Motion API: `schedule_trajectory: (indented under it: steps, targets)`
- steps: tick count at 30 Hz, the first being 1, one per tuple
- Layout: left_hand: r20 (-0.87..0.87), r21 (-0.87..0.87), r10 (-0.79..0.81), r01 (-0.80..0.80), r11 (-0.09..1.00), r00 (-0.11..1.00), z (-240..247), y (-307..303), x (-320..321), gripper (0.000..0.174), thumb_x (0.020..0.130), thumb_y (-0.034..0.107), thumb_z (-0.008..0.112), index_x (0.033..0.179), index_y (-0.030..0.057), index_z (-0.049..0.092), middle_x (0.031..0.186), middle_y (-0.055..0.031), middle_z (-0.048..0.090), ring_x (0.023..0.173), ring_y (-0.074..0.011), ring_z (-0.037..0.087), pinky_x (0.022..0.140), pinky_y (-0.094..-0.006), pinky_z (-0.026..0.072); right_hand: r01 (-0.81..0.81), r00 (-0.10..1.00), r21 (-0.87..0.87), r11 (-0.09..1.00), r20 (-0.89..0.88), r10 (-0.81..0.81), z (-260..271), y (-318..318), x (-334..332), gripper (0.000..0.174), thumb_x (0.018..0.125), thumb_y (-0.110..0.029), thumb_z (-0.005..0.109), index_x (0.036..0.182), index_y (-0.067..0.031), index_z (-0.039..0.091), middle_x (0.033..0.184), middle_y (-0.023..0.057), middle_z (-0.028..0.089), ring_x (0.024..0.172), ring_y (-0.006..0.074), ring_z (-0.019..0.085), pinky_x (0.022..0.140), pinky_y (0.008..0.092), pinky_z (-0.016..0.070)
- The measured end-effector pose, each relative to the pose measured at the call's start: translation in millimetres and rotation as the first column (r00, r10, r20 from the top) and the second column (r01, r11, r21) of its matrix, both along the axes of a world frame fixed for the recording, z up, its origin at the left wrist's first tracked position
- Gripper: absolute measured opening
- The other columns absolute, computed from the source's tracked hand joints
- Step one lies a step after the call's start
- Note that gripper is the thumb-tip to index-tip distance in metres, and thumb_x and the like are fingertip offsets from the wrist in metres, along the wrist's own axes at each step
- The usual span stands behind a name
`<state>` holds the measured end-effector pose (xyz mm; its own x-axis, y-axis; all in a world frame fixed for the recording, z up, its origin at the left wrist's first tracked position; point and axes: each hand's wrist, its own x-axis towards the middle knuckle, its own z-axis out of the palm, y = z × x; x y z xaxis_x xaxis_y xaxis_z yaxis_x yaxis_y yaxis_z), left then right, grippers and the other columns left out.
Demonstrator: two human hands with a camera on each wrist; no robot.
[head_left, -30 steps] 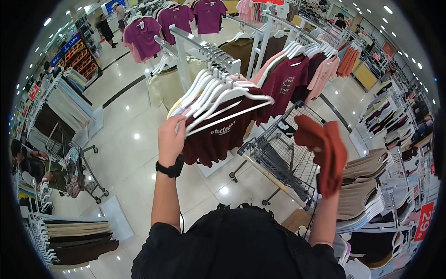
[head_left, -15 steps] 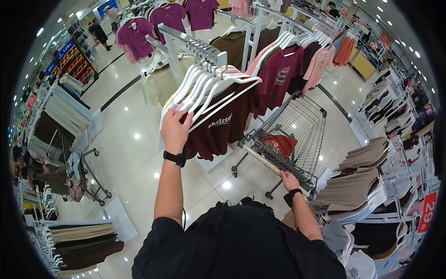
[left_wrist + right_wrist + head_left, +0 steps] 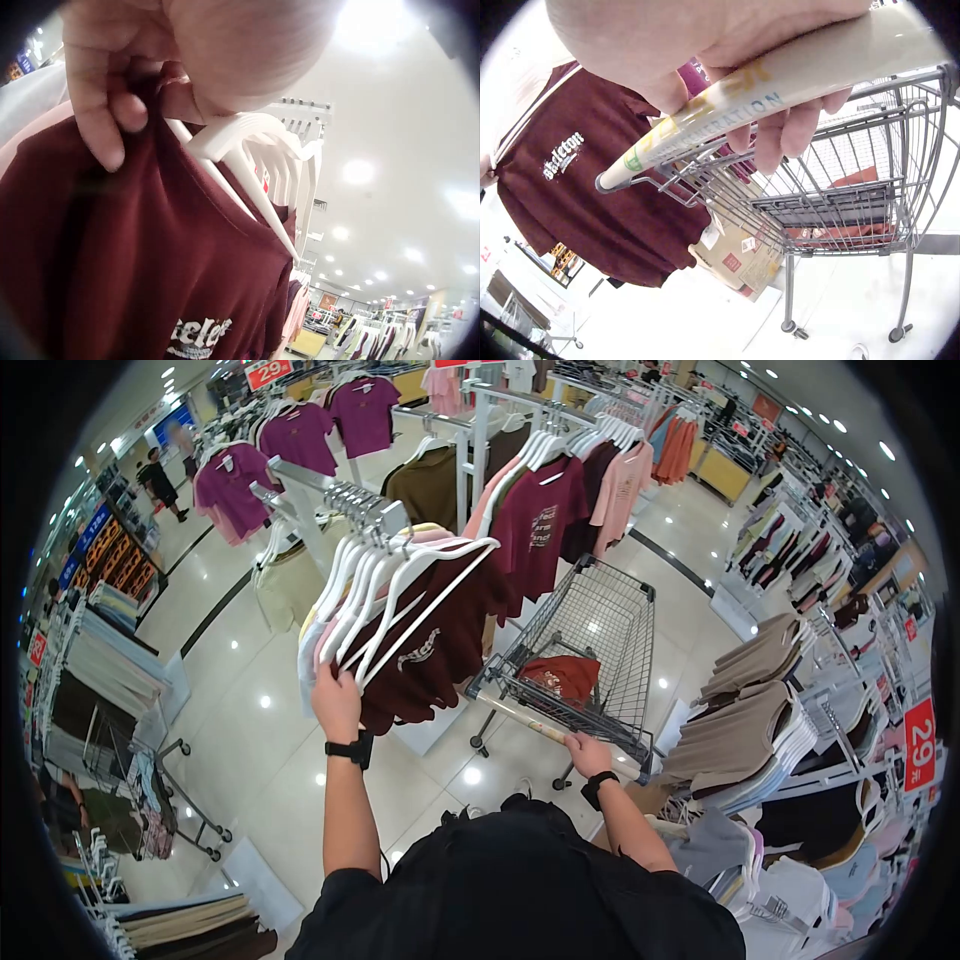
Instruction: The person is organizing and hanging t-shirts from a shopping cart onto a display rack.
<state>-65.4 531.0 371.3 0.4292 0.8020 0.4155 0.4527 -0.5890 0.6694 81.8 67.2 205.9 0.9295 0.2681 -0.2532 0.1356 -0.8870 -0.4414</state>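
Note:
My left hand (image 3: 337, 703) pinches the shoulder of a dark maroon T-shirt (image 3: 172, 247) close to the end of its white hanger (image 3: 247, 135). White lettering marks the shirt's chest, and it hangs at the near end of a metal rack arm (image 3: 340, 498) in front of several other hung tops. On the other side, my right hand (image 3: 588, 755) grips the pale handle (image 3: 727, 105) of a grey wire shopping cart (image 3: 652, 595), with fingers curled over the bar. A rust-red garment (image 3: 562, 678) lies crumpled inside the cart's basket.
Beyond the cart hang a wine-red T-shirt (image 3: 535, 525) and a pink one (image 3: 622, 490). Taupe tops (image 3: 730, 730) crowd the right side. A cardboard box (image 3: 739, 255) sits beneath the rack. Another cart (image 3: 150, 780) stands at left, and people (image 3: 160, 482) are farther off.
My right hand has let go of the rust-red garment, now in the cart, and taken the cart handle. My left hand stays by the hangers. The head view has turned, shifting the rack leftward.

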Motion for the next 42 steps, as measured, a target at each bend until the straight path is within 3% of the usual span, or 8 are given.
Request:
schedule_trajectory:
  steps: [5,13,20,24,28,30,35,42]
  targets:
    - [0.302,-0.417,-0.134,0.257,0.872,0.944,-50.6,9.1,-20.2,0.03,0.097,0.004,0.044,0.119,-0.0051,0.062,0.085,-0.0112,0.066,0.057,-0.0151,0.063,0.055,-0.0294,0.0523,-0.013,0.999,-0.015,1.0,0.032,0.014,-3.7,-1.9,-4.1,0.046,0.1,-0.054,0.052,0.106,-0.014,0.075,0.101,0.0159,0.075,0.096,0.04,0.07,0.085,0.0501,0.054]
    - [0.218,-0.849,-0.209,0.291,0.442,0.953,-145.6,-25.0,-54.1,0.028,0.093,0.002,0.048,0.111,-0.0055,0.068,0.08,-0.0091,0.069,0.051,-0.0148,0.059,0.049,-0.0295,0.0486,-0.059,0.989,-0.031,0.998,-0.138,0.054,3.2,1.5,9.2,0.05,0.098,-0.054,0.055,0.113,-0.0109,0.076,0.103,0.0172,0.075,0.098,0.0392,0.071,0.086,0.0488,0.0548]
    - [0.403,-0.797,-0.619,0.59,0.124,0.674,10.7,-105.6,-42.0,0.026,0.095,-0.002,0.045,0.108,-0.0022,0.068,0.093,-0.0074,0.072,0.075,-0.0121,0.068,0.069,-0.0257,0.0551,-0.387,0.776,0.588,0.71,-0.208,0.595,107.7,87.7,-50.9,0.064,0.091,-0.033,0.079,0.147,-0.0124,0.053,0.09,0.0047,0.069,0.079,0.0241,0.068,0.075,0.0362,0.055]
    - [0.45,-0.482,-0.864,0.876,-0.023,0.225,87.9,-136.2,-35.8,0.016,0.095,0.0,0.056,0.104,-0.0006,0.068,0.099,-0.0106,0.072,0.093,-0.019,0.069,0.084,-0.0335,0.0553,-0.469,0.532,0.751,0.464,-0.179,0.828,100.4,144.2,-83.2,0.071,0.091,-0.021,0.08,0.151,-0.0128,0.044,0.124,0.0097,0.066,0.12,0.0227,0.061,0.104,0.0353,0.0485]
    - [0.233,-0.295,-0.954,0.948,0.118,0.191,143.4,-125.8,-60.3,0.02,0.097,0.006,0.063,0.114,0.0006,0.07,0.112,-0.0133,0.074,0.1,-0.0272,0.071,0.091,-0.0359,0.0548,-0.141,0.519,0.99,0.03,0.048,0.853,190.0,129.8,-64.8,0.069,0.095,-0.01,0.074,0.155,-0.007,0.041,0.157,0.0108,0.046,0.144,0.0213,0.045,0.12,0.0405,0.0375]
    - [0.24,-0.244,-0.944,0.956,0.165,0.224,156.1,-91.4,-80.1,0.031,0.097,0.007,0.065,0.128,0.0017,0.069,0.12,-0.015,0.074,0.106,-0.03,0.072,0.095,-0.0374,0.0545,-0.633,0.65,0.679,0.371,0.207,0.731,209.6,101.4,-29.4,0.059,0.105,-0.026,0.061,0.157,-0.0063,0.04,0.154,0.0119,0.05,0.141,0.0239,0.051,0.118,0.0376,0.042]
    - [0.399,0.037,-0.413,0.435,0.9,0.819,150.6,-19.3,-97.1,0.016,0.1,0.006,0.06,0.106,-0.0024,0.072,0.101,-0.0097,0.074,0.091,-0.0191,0.066,0.087,-0.0315,0.0502,-0.472,0.784,0.801,0.367,0.191,0.591,135.9,-107.9,117.4,0.059,0.103,-0.024,0.063,0.155,-0.0054,0.041,0.153,0.0125,0.051,0.138,0.0238,0.053,0.116,0.0378,0.0439]
    - [0.207,-0.035,-0.44,0.456,0.889,0.874,109.6,39.3,-27.2,0.021,0.102,0.013,0.062,0.112,-0.002,0.072,0.102,-0.0118,0.075,0.089,-0.0184,0.068,0.084,-0.0306,0.0526,-0.178,0.956,0.941,0.288,0.096,0.277,67.2,-140.1,205.6,0.06,0.1,-0.019,0.066,0.153,-0.0038,0.044,0.15,0.0135,0.054,0.133,0.0236,0.057,0.112,0.0382,0.0474]
